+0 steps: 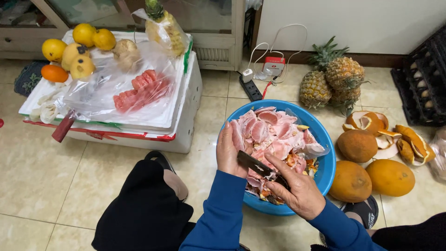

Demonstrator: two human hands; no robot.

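My left hand holds a pink pomelo segment over the blue basin. A knife sits in my right hand, its dark blade pointing left against the segment. Pink peeled pomelo flesh and pith scraps fill the basin. Both sleeves are blue.
A white foam box at the left carries a clear bag of peeled segments, round yellow and orange fruit and a bagged pineapple. Pineapples, whole pomelos, peel, a power strip and a black crate lie on the tiled floor.
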